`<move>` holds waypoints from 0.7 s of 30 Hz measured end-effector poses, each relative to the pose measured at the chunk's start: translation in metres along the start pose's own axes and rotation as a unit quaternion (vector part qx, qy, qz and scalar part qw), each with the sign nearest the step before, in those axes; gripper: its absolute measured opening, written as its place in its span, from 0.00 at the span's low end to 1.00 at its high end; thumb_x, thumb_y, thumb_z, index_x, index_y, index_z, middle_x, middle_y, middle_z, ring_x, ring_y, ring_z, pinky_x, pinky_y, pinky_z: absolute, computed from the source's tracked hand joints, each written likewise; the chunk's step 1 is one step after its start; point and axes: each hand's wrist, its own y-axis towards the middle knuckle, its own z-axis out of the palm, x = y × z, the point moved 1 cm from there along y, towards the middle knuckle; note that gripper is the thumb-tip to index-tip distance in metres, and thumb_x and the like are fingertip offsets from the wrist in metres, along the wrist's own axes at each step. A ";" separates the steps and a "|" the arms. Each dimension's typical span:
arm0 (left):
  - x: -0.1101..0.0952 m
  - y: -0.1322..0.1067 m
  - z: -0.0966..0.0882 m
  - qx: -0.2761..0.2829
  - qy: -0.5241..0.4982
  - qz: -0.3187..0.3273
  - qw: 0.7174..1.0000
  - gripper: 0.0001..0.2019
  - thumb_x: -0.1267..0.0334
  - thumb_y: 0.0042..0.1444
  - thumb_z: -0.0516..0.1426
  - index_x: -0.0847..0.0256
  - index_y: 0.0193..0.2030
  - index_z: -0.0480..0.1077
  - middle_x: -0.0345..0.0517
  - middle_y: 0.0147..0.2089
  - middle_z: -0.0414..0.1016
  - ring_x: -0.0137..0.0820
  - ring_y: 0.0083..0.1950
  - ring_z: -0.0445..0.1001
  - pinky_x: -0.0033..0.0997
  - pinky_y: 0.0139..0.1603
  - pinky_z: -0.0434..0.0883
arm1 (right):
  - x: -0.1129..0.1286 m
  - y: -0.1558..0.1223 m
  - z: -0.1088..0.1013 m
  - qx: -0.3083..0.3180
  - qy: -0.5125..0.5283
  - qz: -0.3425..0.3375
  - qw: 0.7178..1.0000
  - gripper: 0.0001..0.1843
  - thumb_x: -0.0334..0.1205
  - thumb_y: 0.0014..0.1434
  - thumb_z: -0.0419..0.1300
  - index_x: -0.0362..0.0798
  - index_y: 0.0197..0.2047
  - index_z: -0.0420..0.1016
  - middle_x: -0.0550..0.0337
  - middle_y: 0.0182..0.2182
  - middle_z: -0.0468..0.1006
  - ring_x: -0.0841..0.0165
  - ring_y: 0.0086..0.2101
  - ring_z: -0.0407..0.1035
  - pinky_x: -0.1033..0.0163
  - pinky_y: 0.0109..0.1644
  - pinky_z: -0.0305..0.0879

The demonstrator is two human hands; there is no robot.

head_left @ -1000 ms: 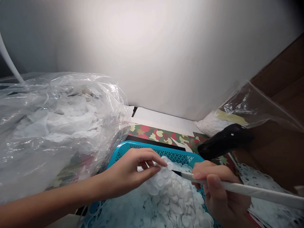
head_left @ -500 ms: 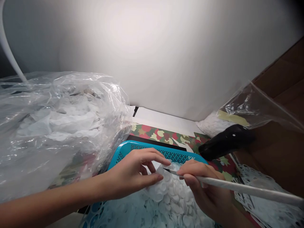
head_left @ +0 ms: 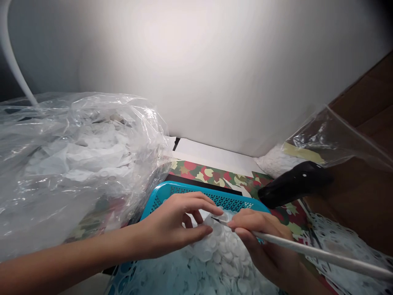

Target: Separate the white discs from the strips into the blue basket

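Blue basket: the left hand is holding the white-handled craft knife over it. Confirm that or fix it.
Wrong hand: the right hand, not the left hand, is holding the white-handled craft knife over the blue basket. The head view shows it.

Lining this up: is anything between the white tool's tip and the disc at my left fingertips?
Nothing visible: the slender white tool's dark tip reaches the round white disc at the left hand's fingertips.
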 end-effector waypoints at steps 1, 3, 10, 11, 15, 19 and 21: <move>0.000 0.000 0.000 0.001 0.001 0.005 1.000 0.16 0.70 0.56 0.57 0.50 0.50 0.72 0.39 0.49 0.71 0.23 0.37 0.71 0.18 0.31 0.71 | 0.001 0.002 0.001 0.014 -0.003 0.009 1.000 0.05 0.30 0.63 0.53 0.48 0.40 0.68 0.62 0.27 0.75 0.71 0.28 0.70 0.66 0.31 0.64; 0.000 0.000 0.001 0.004 0.005 0.016 1.000 0.17 0.70 0.56 0.57 0.50 0.51 0.72 0.39 0.49 0.72 0.23 0.37 0.71 0.19 0.31 0.72 | 0.002 0.005 0.003 0.049 -0.012 0.035 0.998 0.05 0.30 0.63 0.54 0.48 0.38 0.69 0.61 0.28 0.76 0.71 0.28 0.70 0.66 0.32 0.65; -0.001 0.001 0.002 -0.006 0.016 0.025 1.000 0.17 0.71 0.56 0.57 0.53 0.52 0.72 0.41 0.50 0.72 0.24 0.38 0.71 0.20 0.32 0.73 | 0.000 -0.003 0.002 0.008 0.018 0.040 0.999 0.05 0.32 0.64 0.53 0.49 0.40 0.69 0.63 0.27 0.73 0.71 0.26 0.67 0.66 0.30 0.62; -0.001 0.001 0.002 -0.007 0.015 0.022 1.000 0.17 0.71 0.56 0.57 0.54 0.51 0.72 0.42 0.50 0.72 0.24 0.38 0.71 0.20 0.31 0.72 | -0.002 -0.006 0.001 -0.033 0.031 0.035 0.998 0.06 0.31 0.65 0.52 0.49 0.40 0.69 0.64 0.26 0.71 0.71 0.25 0.65 0.66 0.29 0.61; -0.003 0.001 0.001 -0.006 0.008 0.008 1.000 0.16 0.71 0.56 0.56 0.55 0.50 0.72 0.43 0.50 0.72 0.24 0.37 0.71 0.20 0.31 0.72 | -0.006 -0.012 0.001 -0.102 0.068 0.044 0.991 0.09 0.31 0.66 0.48 0.49 0.37 0.67 0.64 0.23 0.67 0.71 0.23 0.61 0.65 0.26 0.56; -0.002 0.000 0.001 -0.002 0.001 0.011 1.000 0.16 0.70 0.56 0.57 0.55 0.50 0.72 0.43 0.50 0.72 0.24 0.37 0.71 0.20 0.30 0.72 | -0.005 -0.009 0.004 -0.056 0.047 0.051 0.996 0.07 0.32 0.65 0.50 0.50 0.37 0.67 0.63 0.22 0.66 0.68 0.25 0.64 0.64 0.26 0.57; -0.002 0.000 0.001 0.000 -0.001 0.013 1.000 0.16 0.70 0.56 0.57 0.53 0.51 0.72 0.43 0.50 0.71 0.24 0.37 0.71 0.20 0.31 0.72 | -0.005 -0.008 0.004 -0.041 0.038 0.052 0.997 0.07 0.33 0.65 0.49 0.50 0.37 0.67 0.63 0.22 0.67 0.68 0.25 0.65 0.64 0.26 0.57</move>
